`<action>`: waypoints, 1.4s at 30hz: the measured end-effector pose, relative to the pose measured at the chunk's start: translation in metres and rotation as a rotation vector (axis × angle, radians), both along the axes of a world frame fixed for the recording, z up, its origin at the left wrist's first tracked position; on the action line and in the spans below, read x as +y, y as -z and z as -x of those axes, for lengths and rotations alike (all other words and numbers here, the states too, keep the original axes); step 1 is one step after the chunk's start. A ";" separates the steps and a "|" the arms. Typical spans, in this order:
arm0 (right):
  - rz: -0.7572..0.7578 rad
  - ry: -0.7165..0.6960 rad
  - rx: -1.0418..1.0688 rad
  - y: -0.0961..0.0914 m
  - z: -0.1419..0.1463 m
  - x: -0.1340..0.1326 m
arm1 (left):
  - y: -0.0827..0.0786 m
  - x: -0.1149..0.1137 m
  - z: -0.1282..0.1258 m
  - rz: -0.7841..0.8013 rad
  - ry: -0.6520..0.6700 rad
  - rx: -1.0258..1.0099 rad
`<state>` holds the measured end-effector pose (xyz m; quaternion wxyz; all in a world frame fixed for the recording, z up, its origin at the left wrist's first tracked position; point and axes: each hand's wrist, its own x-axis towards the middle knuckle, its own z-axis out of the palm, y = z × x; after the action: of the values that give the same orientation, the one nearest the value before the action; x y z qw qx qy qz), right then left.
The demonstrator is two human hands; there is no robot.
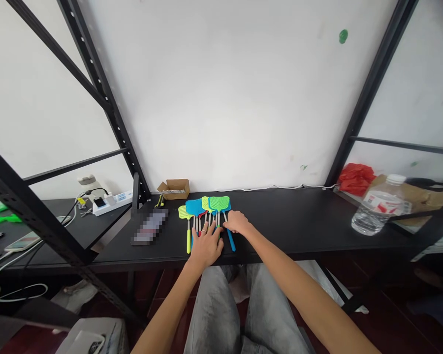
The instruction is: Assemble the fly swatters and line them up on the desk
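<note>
Several fly swatters with yellow, blue, red and green parts lie overlapping on the black table (295,221), their heads toward the wall. My left hand (206,247) rests over their handles with its fingers spread, hiding part of them. At the right end of the bunch, my right hand (237,222) is closed at the upper handle of a blue fly swatter (231,242). A green fly swatter (220,203) tops the right side, and a yellow-green fly swatter (188,240) lies at the left end.
Behind the bunch on the left stands a small open cardboard box (177,190), with a blurred phone-like item (150,227) nearer. A large water bottle (380,206) and a red plastic bag (356,179) are on the right. Black metal posts (110,108) frame the table.
</note>
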<state>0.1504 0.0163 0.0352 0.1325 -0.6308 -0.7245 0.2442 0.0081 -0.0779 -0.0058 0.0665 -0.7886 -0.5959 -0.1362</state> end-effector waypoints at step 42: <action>-0.201 0.288 1.374 0.015 -0.092 -0.034 | -0.033 0.006 -0.107 0.073 0.036 -0.478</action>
<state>0.2421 -0.0176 0.0204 0.6480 -0.4083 -0.4054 0.4990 0.1155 -0.0720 0.0268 -0.1074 -0.7462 -0.5852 -0.2988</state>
